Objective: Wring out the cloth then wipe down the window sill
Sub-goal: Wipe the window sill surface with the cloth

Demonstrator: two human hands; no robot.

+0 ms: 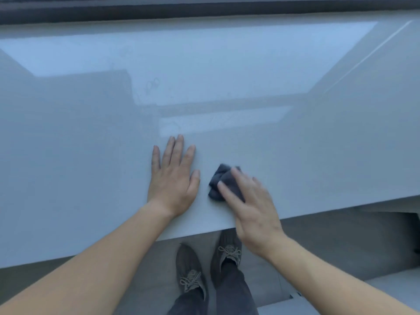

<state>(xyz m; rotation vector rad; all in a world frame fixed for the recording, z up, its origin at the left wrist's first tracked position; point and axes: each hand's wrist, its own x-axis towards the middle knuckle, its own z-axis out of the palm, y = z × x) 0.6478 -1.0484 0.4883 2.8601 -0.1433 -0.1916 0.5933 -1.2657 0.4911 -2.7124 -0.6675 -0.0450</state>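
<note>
A wide, glossy pale-grey window sill [91, 144] fills most of the view. A small bunched dark-grey cloth [218, 181] lies on it near the front edge. My right hand [250, 205] presses down on the cloth with straight fingers, covering its right part. My left hand [173, 176] lies flat on the sill just left of the cloth, fingers spread and palm down, apart from the cloth.
The dark window frame [204, 7] runs along the far edge of the sill. Faint smudges [152, 84] mark the sill's middle. Below the front edge are the grey floor [147, 269] and my two shoes [191, 269].
</note>
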